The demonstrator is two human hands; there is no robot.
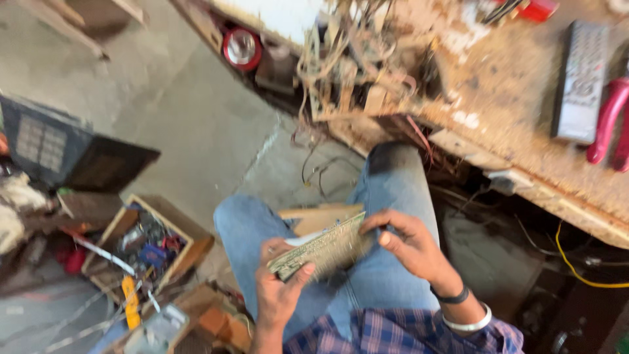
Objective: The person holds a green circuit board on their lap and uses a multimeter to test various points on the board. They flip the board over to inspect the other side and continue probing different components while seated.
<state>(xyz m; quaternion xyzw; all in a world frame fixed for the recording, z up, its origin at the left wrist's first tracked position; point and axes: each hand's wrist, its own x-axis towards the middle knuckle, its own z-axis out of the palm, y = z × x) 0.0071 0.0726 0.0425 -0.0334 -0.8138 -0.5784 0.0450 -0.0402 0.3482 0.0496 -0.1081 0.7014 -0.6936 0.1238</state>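
Both hands on a circuit board [324,248] over the lap: left hand [280,282] pinches its near end, right hand [407,241] grips the far edge. Remote control [580,80] & red-handled pliers [609,121] sit on the workbench [517,85], wooden parts box [147,242] on the floor.

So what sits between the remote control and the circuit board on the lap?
In the head view, the remote control lies on the workbench; between it and the circuit board are the bench's front edge, dangling wires and the right hand.

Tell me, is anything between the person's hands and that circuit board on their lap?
Nothing visible. The left hand grips the near end of the circuit board, and the right hand holds its far end, both touching it directly above the jeans.
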